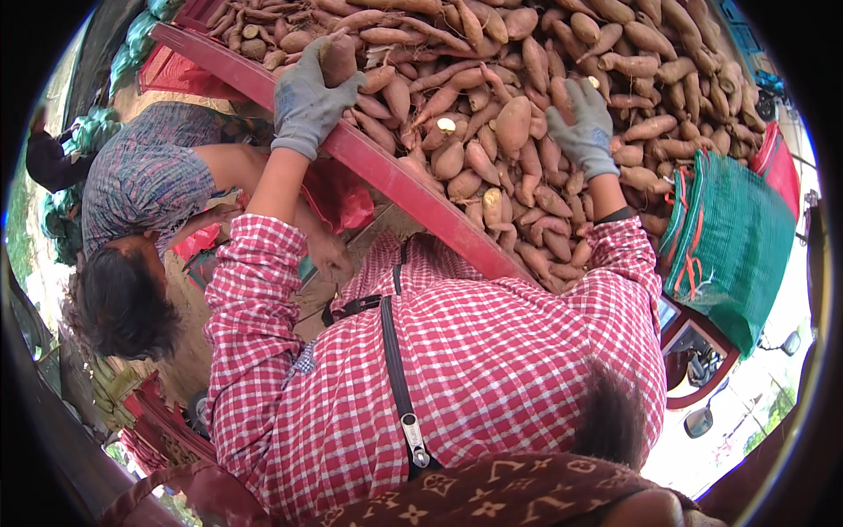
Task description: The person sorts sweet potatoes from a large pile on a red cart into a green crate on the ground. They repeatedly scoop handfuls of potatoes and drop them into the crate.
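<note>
A big heap of sweet potatoes (514,125) lies before me behind a red metal side board (408,191). My left hand (309,99), in a grey work glove, grips a thick sweet potato (338,59) above the upper left part of the board. On the heap to the right rests my right hand (585,128), gloved the same way. Its fingers are spread over a reddish sweet potato (560,99); whether they grip it, I cannot tell. Pale cut or broken ends show on a few of the roots.
Green mesh sacks (737,244) with orange ties hang at the right edge of the heap. On the left a co-worker (145,178) bends down beside red plastic bags (336,194). A red mesh crate (178,72) stands at the upper left.
</note>
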A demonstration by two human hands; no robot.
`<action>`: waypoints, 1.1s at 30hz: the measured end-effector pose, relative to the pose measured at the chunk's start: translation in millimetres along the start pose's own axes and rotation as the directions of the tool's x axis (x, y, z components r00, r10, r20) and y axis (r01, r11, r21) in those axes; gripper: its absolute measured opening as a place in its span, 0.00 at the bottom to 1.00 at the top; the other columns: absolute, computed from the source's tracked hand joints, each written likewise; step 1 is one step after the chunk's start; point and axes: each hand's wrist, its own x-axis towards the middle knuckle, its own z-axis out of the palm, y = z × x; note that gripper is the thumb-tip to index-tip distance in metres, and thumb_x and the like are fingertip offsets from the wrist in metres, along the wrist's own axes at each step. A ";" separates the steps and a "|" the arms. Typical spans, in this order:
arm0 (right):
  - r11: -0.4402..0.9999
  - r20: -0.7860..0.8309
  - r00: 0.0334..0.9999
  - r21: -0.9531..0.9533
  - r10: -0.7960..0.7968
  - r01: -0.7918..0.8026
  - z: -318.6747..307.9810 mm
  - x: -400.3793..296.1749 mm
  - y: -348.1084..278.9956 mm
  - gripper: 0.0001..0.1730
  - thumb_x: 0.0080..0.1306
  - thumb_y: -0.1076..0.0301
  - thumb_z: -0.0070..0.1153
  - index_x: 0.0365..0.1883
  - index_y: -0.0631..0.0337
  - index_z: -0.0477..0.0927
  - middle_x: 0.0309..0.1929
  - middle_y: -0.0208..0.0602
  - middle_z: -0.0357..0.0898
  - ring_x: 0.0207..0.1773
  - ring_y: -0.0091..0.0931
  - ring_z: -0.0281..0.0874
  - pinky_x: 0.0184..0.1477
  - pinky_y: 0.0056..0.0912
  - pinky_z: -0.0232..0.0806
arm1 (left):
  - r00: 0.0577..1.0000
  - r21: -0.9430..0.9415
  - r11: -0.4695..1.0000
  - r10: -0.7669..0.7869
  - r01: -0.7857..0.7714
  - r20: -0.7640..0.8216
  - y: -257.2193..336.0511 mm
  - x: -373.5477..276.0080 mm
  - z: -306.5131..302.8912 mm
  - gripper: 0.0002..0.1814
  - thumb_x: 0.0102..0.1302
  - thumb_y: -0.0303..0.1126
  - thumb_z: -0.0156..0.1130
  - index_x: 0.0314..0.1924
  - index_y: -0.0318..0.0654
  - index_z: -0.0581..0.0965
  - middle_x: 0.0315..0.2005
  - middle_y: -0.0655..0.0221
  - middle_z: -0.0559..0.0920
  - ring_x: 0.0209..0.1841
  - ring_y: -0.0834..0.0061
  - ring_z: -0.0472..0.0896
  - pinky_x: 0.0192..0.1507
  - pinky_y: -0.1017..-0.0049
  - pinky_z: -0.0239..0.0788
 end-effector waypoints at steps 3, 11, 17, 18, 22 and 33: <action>0.971 0.055 0.989 0.191 0.136 -0.144 23.2 3.5 24.4 0.46 0.65 0.41 0.67 0.79 0.44 0.68 0.72 0.56 0.69 0.72 0.53 0.73 0.73 0.48 0.67 | 1.000 0.030 0.999 -0.024 0.023 0.006 1.5 -1.1 -6.8 0.42 0.57 0.54 0.79 0.69 0.48 0.77 0.51 0.55 0.89 0.52 0.54 0.89 0.55 0.60 0.80; 0.962 0.306 0.927 0.096 0.216 -0.255 25.2 7.1 14.4 0.45 0.66 0.51 0.68 0.81 0.29 0.65 0.77 0.53 0.66 0.74 0.51 0.72 0.75 0.45 0.67 | 1.000 0.081 0.997 0.019 -0.018 -0.007 -8.9 5.1 0.0 0.43 0.56 0.59 0.78 0.69 0.51 0.76 0.51 0.53 0.89 0.54 0.49 0.88 0.57 0.56 0.79; 0.981 0.391 0.919 0.148 0.056 -0.123 15.5 -12.1 -56.6 0.42 0.64 0.42 0.66 0.78 0.33 0.72 0.84 0.53 0.57 0.82 0.50 0.61 0.81 0.43 0.59 | 1.000 0.067 0.998 -0.008 0.008 0.000 -6.8 -3.4 -6.4 0.42 0.57 0.55 0.79 0.69 0.52 0.76 0.54 0.54 0.87 0.56 0.49 0.85 0.57 0.56 0.78; 0.994 0.407 0.911 0.059 0.059 -0.091 17.3 -8.3 -64.7 0.46 0.59 0.35 0.68 0.76 0.34 0.74 0.82 0.51 0.59 0.80 0.50 0.64 0.79 0.48 0.62 | 1.000 0.071 0.997 0.004 -0.004 -0.003 -9.3 -1.1 -6.6 0.42 0.57 0.55 0.79 0.69 0.52 0.76 0.54 0.54 0.87 0.55 0.49 0.85 0.57 0.56 0.78; 0.994 0.536 0.840 -0.107 0.085 -0.032 11.1 8.6 -84.3 0.47 0.54 0.32 0.72 0.70 0.42 0.80 0.73 0.49 0.68 0.72 0.50 0.72 0.73 0.51 0.66 | 0.998 0.121 0.992 0.047 -0.043 -0.030 -16.4 4.6 -1.2 0.43 0.56 0.59 0.79 0.68 0.52 0.75 0.52 0.53 0.87 0.55 0.48 0.86 0.57 0.56 0.78; 0.971 0.471 0.881 -0.227 0.044 0.073 26.8 -38.7 -112.5 0.48 0.54 0.32 0.72 0.71 0.39 0.78 0.84 0.45 0.53 0.79 0.51 0.58 0.78 0.57 0.52 | 1.000 0.105 0.994 0.009 -0.008 -0.013 -20.8 1.1 -7.1 0.45 0.56 0.60 0.78 0.70 0.48 0.73 0.53 0.50 0.87 0.55 0.48 0.86 0.57 0.56 0.78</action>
